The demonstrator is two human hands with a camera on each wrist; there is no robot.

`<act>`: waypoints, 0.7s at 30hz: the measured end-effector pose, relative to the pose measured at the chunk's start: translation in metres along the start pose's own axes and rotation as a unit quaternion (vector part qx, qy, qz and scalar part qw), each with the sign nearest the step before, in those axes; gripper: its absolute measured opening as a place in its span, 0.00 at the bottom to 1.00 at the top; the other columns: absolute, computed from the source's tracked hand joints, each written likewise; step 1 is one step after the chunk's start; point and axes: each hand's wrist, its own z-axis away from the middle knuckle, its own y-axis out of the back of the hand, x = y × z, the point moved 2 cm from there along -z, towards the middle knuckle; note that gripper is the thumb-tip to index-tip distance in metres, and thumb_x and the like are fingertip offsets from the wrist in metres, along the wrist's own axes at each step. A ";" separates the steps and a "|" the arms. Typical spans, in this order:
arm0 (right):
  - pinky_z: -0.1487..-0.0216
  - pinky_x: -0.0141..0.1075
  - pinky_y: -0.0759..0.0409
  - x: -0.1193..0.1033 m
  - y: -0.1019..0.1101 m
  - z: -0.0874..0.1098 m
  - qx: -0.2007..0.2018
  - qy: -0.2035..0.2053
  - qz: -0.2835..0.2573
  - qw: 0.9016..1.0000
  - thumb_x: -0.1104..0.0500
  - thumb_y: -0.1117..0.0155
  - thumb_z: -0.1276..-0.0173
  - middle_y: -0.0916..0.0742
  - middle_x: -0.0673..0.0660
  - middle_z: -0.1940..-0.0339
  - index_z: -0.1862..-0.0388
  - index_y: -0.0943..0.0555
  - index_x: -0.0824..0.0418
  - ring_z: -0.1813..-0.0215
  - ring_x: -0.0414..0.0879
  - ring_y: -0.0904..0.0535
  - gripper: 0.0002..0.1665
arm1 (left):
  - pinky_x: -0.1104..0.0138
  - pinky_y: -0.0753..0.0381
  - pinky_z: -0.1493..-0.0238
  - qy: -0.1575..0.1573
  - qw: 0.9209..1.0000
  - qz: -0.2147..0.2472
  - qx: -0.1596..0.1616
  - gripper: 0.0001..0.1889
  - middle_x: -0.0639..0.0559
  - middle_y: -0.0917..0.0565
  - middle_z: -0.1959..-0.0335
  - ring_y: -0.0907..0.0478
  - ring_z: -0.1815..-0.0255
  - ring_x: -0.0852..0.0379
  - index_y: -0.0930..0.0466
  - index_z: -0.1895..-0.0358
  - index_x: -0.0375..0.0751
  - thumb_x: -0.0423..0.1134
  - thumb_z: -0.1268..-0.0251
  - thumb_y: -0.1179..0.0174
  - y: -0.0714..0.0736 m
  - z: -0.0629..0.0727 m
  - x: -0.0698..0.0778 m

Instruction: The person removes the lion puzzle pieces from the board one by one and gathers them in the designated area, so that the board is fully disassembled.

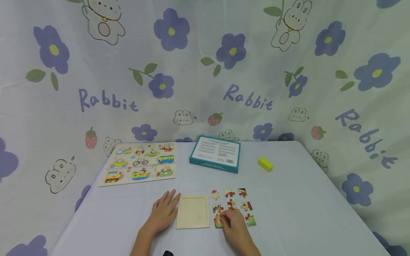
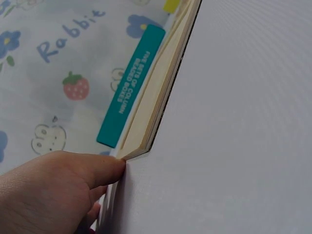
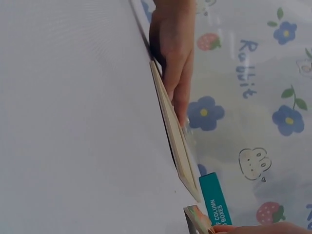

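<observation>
On the white table lies a square wooden puzzle tray (image 1: pixel 193 212) with a raised rim. My left hand (image 1: pixel 164 212) rests flat at its left side, fingers extended; in the left wrist view the thumb (image 2: pixel 105 169) touches the tray's corner. Right of the tray, picture jigsaw pieces (image 1: pixel 246 206) are laid out in rows. My right hand (image 1: pixel 235 227) is over the front row, thumb and forefinger pinching the front-left puzzle piece (image 1: pixel 217 222). In the right wrist view this piece (image 3: pixel 196 217) shows at the fingertips. The palm hides part of the front row.
A wooden vehicle puzzle board (image 1: pixel 141 163) lies at the back left. Behind the tray is a teal and white box (image 1: pixel 215 153), with a yellow block (image 1: pixel 265 164) to its right. A small black object (image 1: pixel 168 253) shows at the front edge. A patterned curtain (image 1: pixel 198 71) hangs behind.
</observation>
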 end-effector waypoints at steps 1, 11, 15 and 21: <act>0.68 0.33 0.32 0.000 0.001 0.000 -0.005 -0.007 -0.001 1.000 0.67 0.35 0.45 0.21 0.39 0.74 0.71 0.19 0.53 0.68 0.37 0.33 0.08 | 0.41 0.52 0.40 0.000 1.000 0.001 0.000 0.25 0.41 0.42 0.31 0.52 0.30 0.39 0.37 0.34 0.41 0.41 0.34 0.50 0.000 0.000 0.000; 0.69 0.32 0.34 -0.002 0.004 0.001 -0.001 -0.002 0.007 1.000 0.65 0.35 0.43 0.22 0.39 0.76 0.71 0.19 0.54 0.69 0.37 0.35 0.05 | 0.41 0.51 0.39 0.002 1.000 -0.003 0.000 0.25 0.41 0.42 0.31 0.52 0.30 0.40 0.37 0.34 0.42 0.41 0.34 0.50 0.000 0.001 0.000; 0.69 0.31 0.33 -0.001 0.004 0.001 0.012 0.006 0.008 1.000 0.66 0.35 0.43 0.23 0.39 0.76 0.70 0.19 0.56 0.70 0.36 0.35 0.05 | 0.41 0.51 0.39 0.002 1.000 -0.002 0.002 0.25 0.41 0.42 0.31 0.52 0.30 0.40 0.37 0.34 0.42 0.41 0.34 0.50 0.000 0.001 0.000; 0.67 0.34 0.32 0.000 0.002 0.002 0.016 0.018 0.020 1.000 0.68 0.35 0.46 0.21 0.39 0.75 0.74 0.20 0.53 0.69 0.36 0.33 0.09 | 0.41 0.51 0.40 -0.001 1.000 -0.002 0.008 0.25 0.41 0.42 0.31 0.52 0.30 0.39 0.36 0.34 0.42 0.40 0.34 0.50 0.001 0.001 0.001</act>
